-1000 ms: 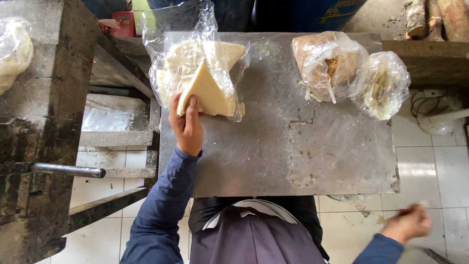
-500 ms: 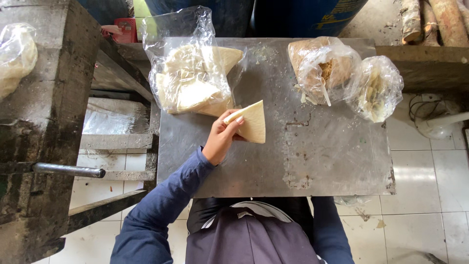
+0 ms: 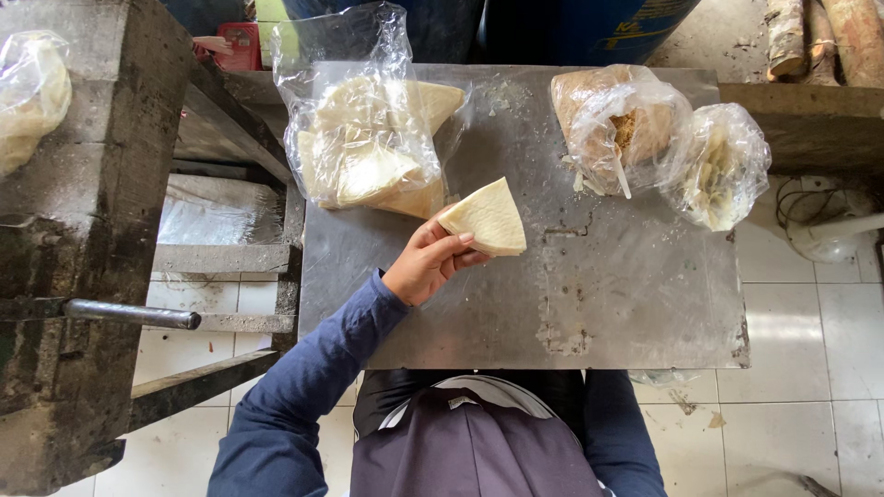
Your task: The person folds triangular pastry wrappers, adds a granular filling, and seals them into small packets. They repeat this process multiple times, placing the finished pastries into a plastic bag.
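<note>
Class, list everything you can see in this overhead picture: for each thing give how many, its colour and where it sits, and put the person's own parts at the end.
metal table: one, grey and scuffed, centre.
bag of wedges: one clear plastic bag of pale cream wedges, table's far left corner.
brown-filled bag: one, clear plastic, far right of table.
pale-filled bag: one, clear plastic, at the table's right edge, beside the brown one.
loose wedge: one, cream, held over the table's middle.
dark machine frame: one, blackish, left side.
metal bar: one, grey, sticking out of the frame.
blue drum: one, top edge.
floor tiles: white, right.
left hand: one, gripping the loose wedge.
right hand: out of view.
</note>
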